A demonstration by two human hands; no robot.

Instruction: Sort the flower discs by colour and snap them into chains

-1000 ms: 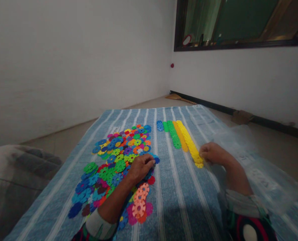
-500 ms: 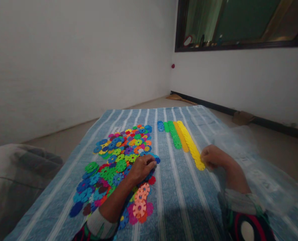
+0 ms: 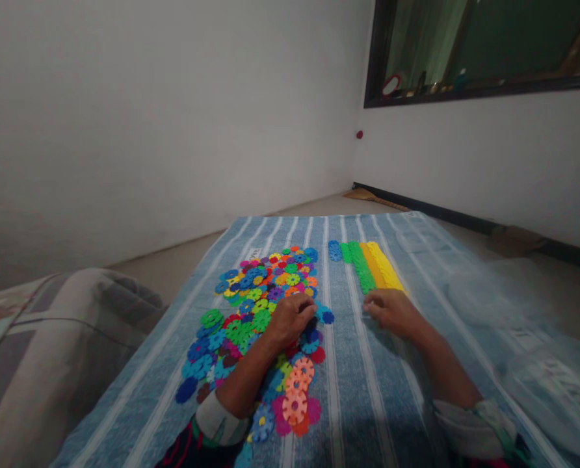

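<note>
A loose heap of colourful notched plastic discs (image 3: 261,320) covers the left half of the cloth. My left hand (image 3: 290,320) rests over the heap's right edge, fingers curled together; anything in them is hidden. Beside it lies a dark blue disc (image 3: 328,318). Across the striped gap, my right hand (image 3: 392,313) has its fingers pinched, and I cannot make out what is in them. It hides the near ends of overlapping disc rows: a yellow row (image 3: 385,266), an orange row (image 3: 372,263) and a green row (image 3: 359,263). A short blue row (image 3: 335,251) lies farther left.
A blue cloth with white stripes (image 3: 339,364) covers the work surface. Clear plastic bags (image 3: 553,383) lie at the right. Grey padded fabric (image 3: 90,325) bulges at the left. A wall (image 3: 173,117) stands behind, with a dark-framed window (image 3: 495,45) at upper right.
My right hand has moved left from the near end of the yellow row, toward the heap. My left hand stays over the heap's right edge. The view has turned slightly left.
</note>
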